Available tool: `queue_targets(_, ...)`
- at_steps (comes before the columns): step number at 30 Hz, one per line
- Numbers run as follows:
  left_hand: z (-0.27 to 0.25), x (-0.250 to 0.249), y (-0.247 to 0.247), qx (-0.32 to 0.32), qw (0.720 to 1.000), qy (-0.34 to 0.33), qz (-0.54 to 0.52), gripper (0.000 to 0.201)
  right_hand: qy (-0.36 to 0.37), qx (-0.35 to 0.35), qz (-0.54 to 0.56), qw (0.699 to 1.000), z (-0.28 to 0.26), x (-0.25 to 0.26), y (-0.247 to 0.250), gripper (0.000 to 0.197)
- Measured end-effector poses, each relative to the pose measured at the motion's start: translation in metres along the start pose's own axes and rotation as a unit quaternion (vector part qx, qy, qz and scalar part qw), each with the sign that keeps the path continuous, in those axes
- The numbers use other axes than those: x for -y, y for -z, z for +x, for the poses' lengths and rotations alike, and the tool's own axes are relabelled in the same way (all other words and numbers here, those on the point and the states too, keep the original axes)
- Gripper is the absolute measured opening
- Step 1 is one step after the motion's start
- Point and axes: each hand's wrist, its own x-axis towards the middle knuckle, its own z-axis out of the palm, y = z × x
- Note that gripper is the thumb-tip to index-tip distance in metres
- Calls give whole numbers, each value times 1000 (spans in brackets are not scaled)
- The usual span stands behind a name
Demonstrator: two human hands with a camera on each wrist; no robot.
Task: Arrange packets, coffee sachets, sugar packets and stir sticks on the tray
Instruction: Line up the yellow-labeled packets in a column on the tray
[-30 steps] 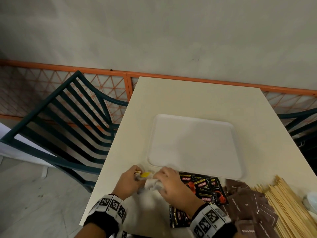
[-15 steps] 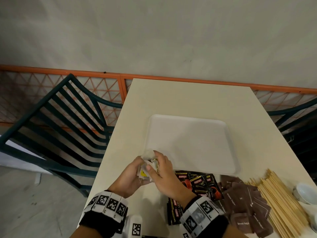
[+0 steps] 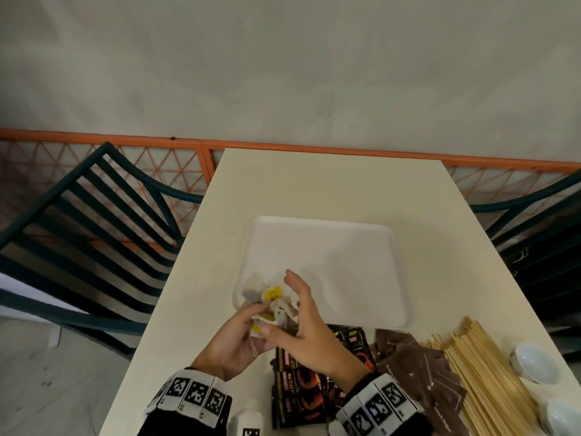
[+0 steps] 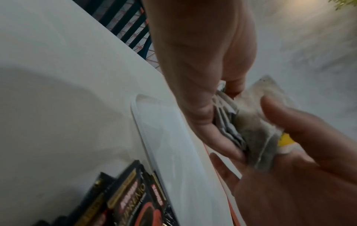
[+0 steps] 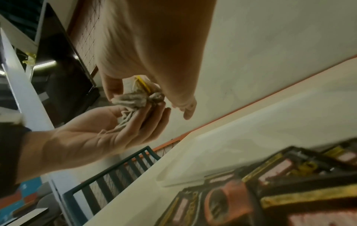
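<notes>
A bundle of tea bags with yellow tags and loose strings hangs above the near-left corner of the bare white tray. My left hand cups and grips the bundle from below. My right hand pinches it from the right with the thumb, fingers stretched upward. In the left wrist view the tea bags sit between both hands. Black coffee sachets lie at the tray's near edge, brown sugar packets and wooden stir sticks to their right.
Two small white bowls stand at the table's right edge, a white bottle at the near edge. Green slatted chairs stand on the left and right. An orange railing runs behind the cream table.
Both hands have lifted the tea bag bundle off the table and carried it forward over the tray's near-left corner. The right hand's fingers have spread upward.
</notes>
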Motion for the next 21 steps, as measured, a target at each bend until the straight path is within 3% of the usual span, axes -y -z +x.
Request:
queue_targets(3, 11, 4, -15, -26, 999, -18, 0, 54, 4, 4, 15, 1000, -4, -4, 25, 77)
queue_targets(7, 23, 10, -37, -36, 997, -48, -39, 46, 2, -5, 13, 1000, -8, -9, 48, 67)
queue_targets(10, 28, 16, -47, -55, 996, -59, -32, 37, 48, -51, -40, 997, -9, -11, 63, 42)
queue_targets(12, 30, 19, -51, -57, 996, -61, -17, 41, 67, -71, -52, 994, -6, -10, 71, 27)
queue_targets(16, 27, 26, -62, -35, 998, -59, -10, 43, 35, -86, 1, 996, 3, -16, 82, 9)
queue_targets(19, 26, 32, -64, -4, 997, -80, -8, 72, 14, -73, 7, 997, 6, -25, 84, 8)
queue_targets(21, 29, 37, -61, -30, 995, -90, -12, 92, -5, -68, 14, 998, 8, -28, 84, 8)
